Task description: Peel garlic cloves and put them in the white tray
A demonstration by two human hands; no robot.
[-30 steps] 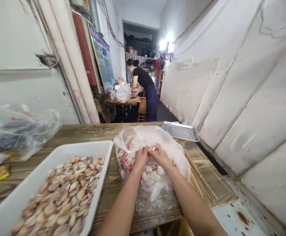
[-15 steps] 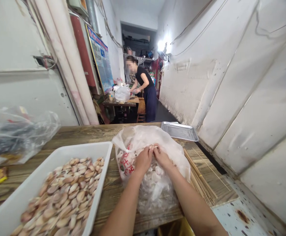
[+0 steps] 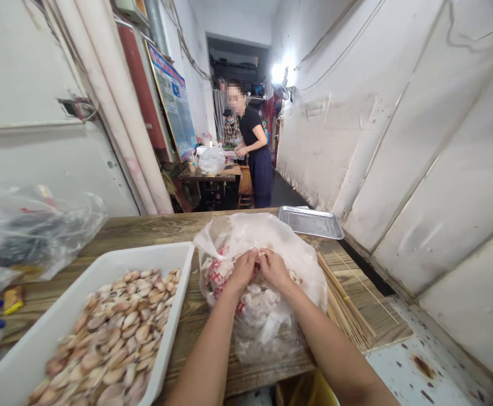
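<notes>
Plastic bag (image 3: pixel 289 228), translucent white with red print, is on the wooden table (image 3: pixel 145 226), open toward the wearer, pale garlic bits (image 3: pixel 267 298) inside. Left hand (image 3: pixel 244 269) and right hand (image 3: pixel 273 269) are both at the bag's opening, side by side above the bits. Fingers curled, fingertips drawn together and meeting; can't tell what, if anything, is pinched there or by which hand. Just left of the bag: white tub (image 3: pixel 145 257), loose garlic cloves (image 3: pixel 115 332) spread across its bottom. Just right of the bag: bundle of thin sticks (image 3: pixel 343 299), yellow band around it, one stick lying apart farther right. Behind the bag, to its right: shallow metal tray (image 3: pixel 309 223). Well left of the bag, past the tub: crumpled clear bag (image 3: pixel 47 234), dark contents, unreadable. Well behind the bag: person in a black top (image 3: pixel 252 121) standing by a far table (image 3: pixel 212 177), second person in a checked shirt (image 3: pixel 230 131) beyond, partly hidden.
</notes>
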